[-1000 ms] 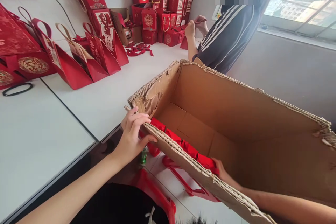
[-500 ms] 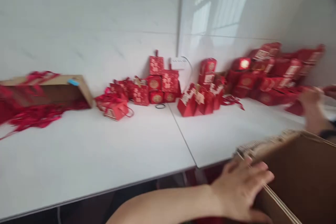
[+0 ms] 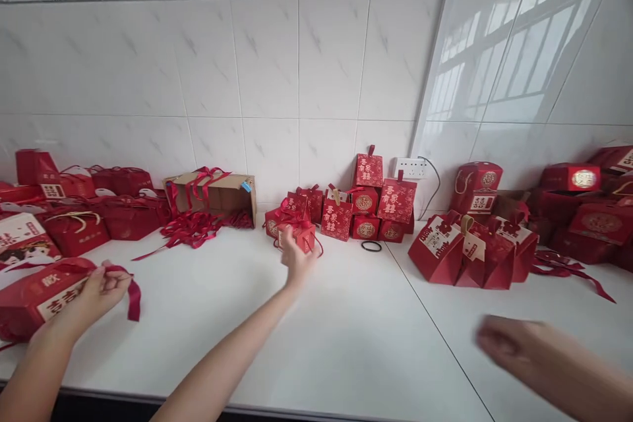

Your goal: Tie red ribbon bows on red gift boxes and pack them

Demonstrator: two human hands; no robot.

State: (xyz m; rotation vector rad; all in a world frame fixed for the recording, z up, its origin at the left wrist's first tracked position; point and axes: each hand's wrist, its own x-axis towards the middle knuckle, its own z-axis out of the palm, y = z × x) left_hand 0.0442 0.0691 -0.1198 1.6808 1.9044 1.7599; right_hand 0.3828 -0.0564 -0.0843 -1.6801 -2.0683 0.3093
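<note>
My left hand (image 3: 297, 262) reaches far across the white table (image 3: 346, 330) and closes on a small red gift box (image 3: 301, 235) with a ribbon loop. That box is at the front of a pile of red gift boxes (image 3: 376, 204) against the tiled wall. My right hand (image 3: 504, 341) hovers low over the table at the right. It is blurred by motion and nothing shows in it. At the left edge a co-worker's hands (image 3: 96, 290) pinch a dark red ribbon (image 3: 133, 298) on a large red box (image 3: 34, 293).
An open cardboard box (image 3: 217, 192) spilling red ribbons lies on its side at the back left. Red paper gift bags (image 3: 465, 247) stand at the right, with more red boxes behind them. A black hair tie (image 3: 370, 246) lies near the pile. A wall socket (image 3: 408, 167) has a cable plugged in.
The view has swung left from the big cardboard carton to the table. My left hand left the carton's rim and took hold of a small red box. My right hand came out of the carton.
</note>
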